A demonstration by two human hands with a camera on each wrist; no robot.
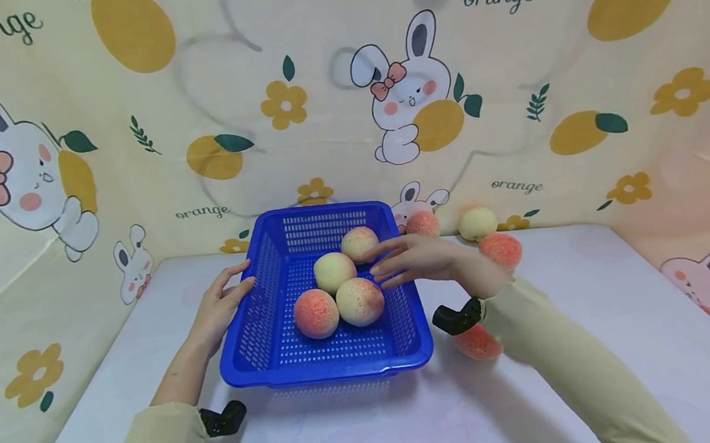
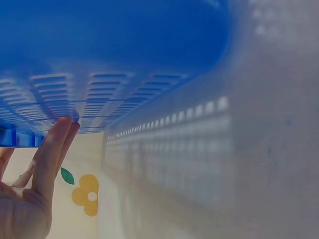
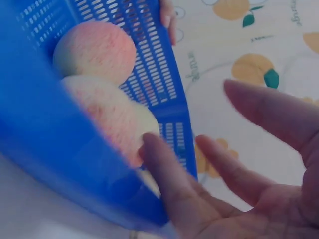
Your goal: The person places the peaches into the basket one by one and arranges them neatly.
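Note:
A blue plastic basket (image 1: pixel 327 372) with slotted walls holds several peaches, among them a redder one (image 1: pixel 316 314) and a paler one (image 1: pixel 335 273). My left hand (image 1: pixel 220 307) is at the basket's left side, its fingertips against the outer wall near the rim. In the left wrist view, those fingers (image 2: pixel 46 169) look straight. Over the right rim reaches my right hand (image 1: pixel 419 258), fingers spread and holding nothing. Its fingertips overlap the rear right peach (image 1: pixel 360 244) in the head view. The right wrist view has one fingertip in front of a speckled peach (image 3: pixel 107 112).
Outside the basket on the right lie a red peach (image 1: pixel 422 223), a pale yellow one (image 1: pixel 477 224) and another red one (image 1: pixel 500 252). One more peach (image 1: pixel 478 344) sits partly behind my right wrist. A printed cloth (image 1: pixel 319 111) hangs behind the white table (image 1: pixel 324 438).

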